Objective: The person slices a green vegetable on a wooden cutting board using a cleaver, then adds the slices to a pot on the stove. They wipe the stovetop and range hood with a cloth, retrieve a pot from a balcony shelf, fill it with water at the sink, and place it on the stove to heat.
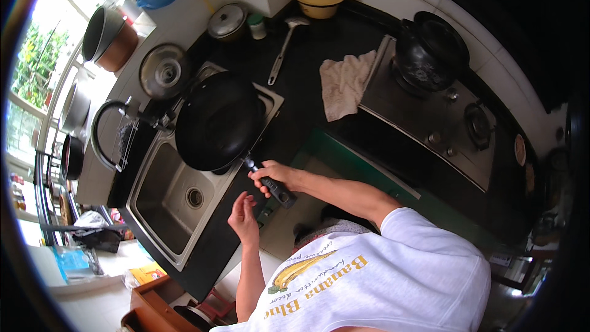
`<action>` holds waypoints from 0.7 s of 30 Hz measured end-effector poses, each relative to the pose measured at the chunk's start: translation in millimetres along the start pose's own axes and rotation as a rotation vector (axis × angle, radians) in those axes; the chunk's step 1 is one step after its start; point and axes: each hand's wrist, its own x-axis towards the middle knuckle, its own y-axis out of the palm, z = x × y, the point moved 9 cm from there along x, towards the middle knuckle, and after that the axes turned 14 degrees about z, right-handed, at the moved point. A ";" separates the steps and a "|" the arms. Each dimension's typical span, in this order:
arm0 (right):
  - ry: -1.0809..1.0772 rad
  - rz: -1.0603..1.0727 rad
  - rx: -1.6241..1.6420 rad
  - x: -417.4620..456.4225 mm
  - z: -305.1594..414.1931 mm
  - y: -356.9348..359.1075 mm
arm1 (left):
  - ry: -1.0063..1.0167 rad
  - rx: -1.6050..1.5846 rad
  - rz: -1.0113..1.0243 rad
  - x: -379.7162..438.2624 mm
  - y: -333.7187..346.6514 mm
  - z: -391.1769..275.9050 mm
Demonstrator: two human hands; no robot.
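My right hand (275,176) is wrapped around the black handle (280,193) of a dark wok (219,120). The wok is over the far part of a stainless steel sink (159,184) and hides much of that end. Its dark inside faces up towards me, and no food can be made out in it. My left hand (243,216) is just left of the handle, near the sink's front edge, with loosely curled fingers and nothing in them. Behind the sink rises a curved black faucet (99,131).
A slotted turner (282,53) and a cloth (345,84) lie on the dark countertop (299,85). On the gas stove (410,115) stands a black pot (431,53). A metal lid (163,71) leans behind the sink. Farther back are a yellow lidded pot (319,1) and a green-capped jar (256,26).
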 end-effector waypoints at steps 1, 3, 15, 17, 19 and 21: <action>0.015 0.012 0.018 -4.3 2.4 1.3 | 0.050 0.026 -0.037 4.7 4.4 -18.0; 0.005 0.058 -0.002 -13.8 4.1 -17.3 | 0.163 0.152 -0.057 14.9 20.9 -56.6; -0.128 -0.373 0.018 -223.0 -55.6 -146.9 | 0.667 0.668 0.801 155.5 314.2 -123.3; -0.177 -0.503 0.088 -257.5 -74.6 -159.0 | 0.683 0.744 0.924 193.6 370.2 -78.3; -0.263 -0.628 0.165 -293.5 -94.5 -169.7 | 0.596 1.016 0.857 228.2 414.0 -44.4; -0.347 -0.795 0.218 -331.3 -112.3 -173.1 | 0.495 0.965 0.863 266.8 442.7 -5.3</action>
